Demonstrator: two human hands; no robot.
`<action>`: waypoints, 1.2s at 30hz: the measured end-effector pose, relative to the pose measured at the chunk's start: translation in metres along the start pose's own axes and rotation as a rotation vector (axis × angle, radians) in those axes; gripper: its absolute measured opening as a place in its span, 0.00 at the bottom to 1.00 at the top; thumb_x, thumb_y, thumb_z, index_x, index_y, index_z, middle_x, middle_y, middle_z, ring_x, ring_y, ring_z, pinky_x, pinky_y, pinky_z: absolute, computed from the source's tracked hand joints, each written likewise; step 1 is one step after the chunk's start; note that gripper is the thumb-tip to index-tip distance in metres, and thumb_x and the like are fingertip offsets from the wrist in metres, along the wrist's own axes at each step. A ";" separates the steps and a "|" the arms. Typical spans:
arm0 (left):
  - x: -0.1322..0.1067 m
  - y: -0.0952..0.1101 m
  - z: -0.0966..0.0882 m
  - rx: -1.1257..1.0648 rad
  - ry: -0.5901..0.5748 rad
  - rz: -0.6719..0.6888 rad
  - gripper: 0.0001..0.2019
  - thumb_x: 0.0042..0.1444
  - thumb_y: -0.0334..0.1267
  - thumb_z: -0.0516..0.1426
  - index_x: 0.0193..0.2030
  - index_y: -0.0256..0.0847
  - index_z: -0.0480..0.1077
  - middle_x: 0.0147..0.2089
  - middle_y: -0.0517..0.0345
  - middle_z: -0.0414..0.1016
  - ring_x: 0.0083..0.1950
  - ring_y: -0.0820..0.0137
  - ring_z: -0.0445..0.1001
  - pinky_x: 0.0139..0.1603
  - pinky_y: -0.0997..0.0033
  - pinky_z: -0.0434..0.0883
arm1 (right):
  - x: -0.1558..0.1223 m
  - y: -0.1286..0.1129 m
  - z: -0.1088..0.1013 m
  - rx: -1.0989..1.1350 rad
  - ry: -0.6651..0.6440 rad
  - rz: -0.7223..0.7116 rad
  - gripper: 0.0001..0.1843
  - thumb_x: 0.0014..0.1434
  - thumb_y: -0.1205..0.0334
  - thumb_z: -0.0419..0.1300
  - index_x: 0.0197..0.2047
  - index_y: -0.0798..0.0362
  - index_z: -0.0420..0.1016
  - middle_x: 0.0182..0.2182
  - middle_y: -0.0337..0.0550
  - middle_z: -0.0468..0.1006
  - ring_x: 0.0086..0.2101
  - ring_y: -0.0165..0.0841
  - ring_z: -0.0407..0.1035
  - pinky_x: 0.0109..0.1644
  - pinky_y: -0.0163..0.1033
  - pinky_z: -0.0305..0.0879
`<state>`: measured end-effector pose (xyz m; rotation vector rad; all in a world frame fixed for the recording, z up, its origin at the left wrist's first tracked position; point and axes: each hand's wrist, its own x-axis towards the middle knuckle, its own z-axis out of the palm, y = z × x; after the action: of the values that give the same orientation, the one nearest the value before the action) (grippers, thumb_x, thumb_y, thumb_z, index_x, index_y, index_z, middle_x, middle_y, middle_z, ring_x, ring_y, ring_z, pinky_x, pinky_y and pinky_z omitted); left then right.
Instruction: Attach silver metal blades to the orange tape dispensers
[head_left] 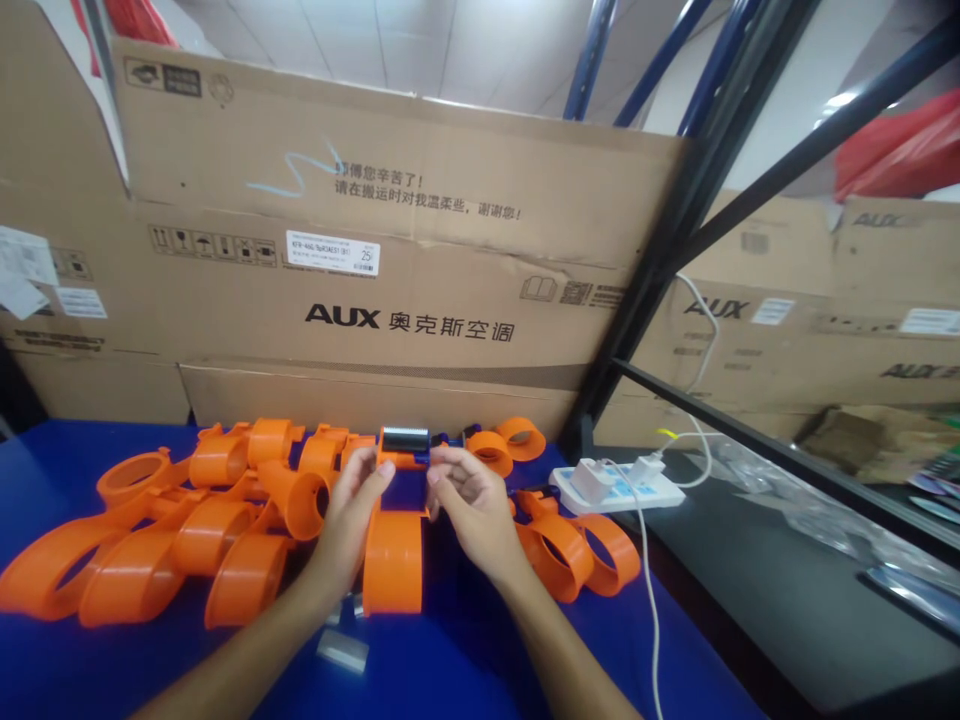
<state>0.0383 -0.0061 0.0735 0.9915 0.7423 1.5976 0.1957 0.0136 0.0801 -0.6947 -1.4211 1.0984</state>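
Observation:
An orange tape dispenser (393,565) is in front of me, its round hub towards me and a serrated strip (405,438) at its far end. My left hand (352,505) grips its left side, thumb on top near the strip. At the opposite side my right hand (474,505) has its fingers curled and pinched against a dark blue part of the dispenser; what lies between those fingertips is partly hidden. Just below my left hand, small shiny metal pieces (343,650) lie on the blue table surface (465,660).
Several orange dispensers (232,535) are heaped on the left. More dispensers (559,550) lie to the right, near a white power strip (619,487) with plugs and a trailing cable (651,610). Behind stands a cardboard wall (420,250); a dark rack post (652,310) rises at the right.

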 end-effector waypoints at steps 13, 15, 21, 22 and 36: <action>0.001 -0.019 -0.008 0.149 -0.001 0.091 0.16 0.59 0.47 0.66 0.50 0.43 0.77 0.46 0.53 0.79 0.50 0.60 0.77 0.53 0.64 0.71 | -0.009 0.001 0.009 -0.218 0.068 0.104 0.08 0.59 0.58 0.61 0.35 0.55 0.75 0.27 0.39 0.76 0.27 0.30 0.68 0.33 0.35 0.66; 0.001 -0.019 -0.009 0.151 -0.002 0.086 0.16 0.58 0.47 0.66 0.50 0.43 0.77 0.46 0.52 0.80 0.50 0.59 0.77 0.53 0.63 0.72 | -0.010 0.001 0.008 -0.262 0.059 0.112 0.09 0.59 0.58 0.59 0.32 0.54 0.74 0.25 0.37 0.72 0.26 0.29 0.65 0.31 0.34 0.63; 0.001 -0.015 -0.008 0.145 -0.006 0.059 0.20 0.57 0.47 0.67 0.52 0.39 0.78 0.50 0.47 0.82 0.49 0.57 0.79 0.53 0.61 0.73 | -0.010 0.001 0.006 -0.423 0.078 0.063 0.11 0.56 0.61 0.55 0.24 0.53 0.67 0.20 0.34 0.64 0.23 0.27 0.58 0.27 0.32 0.53; 0.001 -0.014 -0.008 0.148 -0.008 0.055 0.20 0.56 0.48 0.67 0.52 0.39 0.79 0.50 0.47 0.82 0.49 0.57 0.80 0.52 0.61 0.74 | -0.010 0.002 0.005 -0.437 0.080 0.063 0.11 0.56 0.61 0.55 0.23 0.53 0.66 0.20 0.34 0.64 0.23 0.28 0.58 0.26 0.32 0.53; -0.009 -0.002 0.000 0.068 0.033 -0.015 0.18 0.55 0.48 0.68 0.50 0.42 0.79 0.46 0.53 0.84 0.48 0.60 0.80 0.50 0.65 0.75 | -0.009 0.004 0.005 -0.427 0.133 0.032 0.12 0.56 0.56 0.59 0.25 0.53 0.73 0.21 0.37 0.70 0.25 0.31 0.64 0.26 0.32 0.58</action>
<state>0.0395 -0.0145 0.0697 1.0079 0.8293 1.5885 0.1920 0.0057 0.0736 -1.0760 -1.5480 0.7598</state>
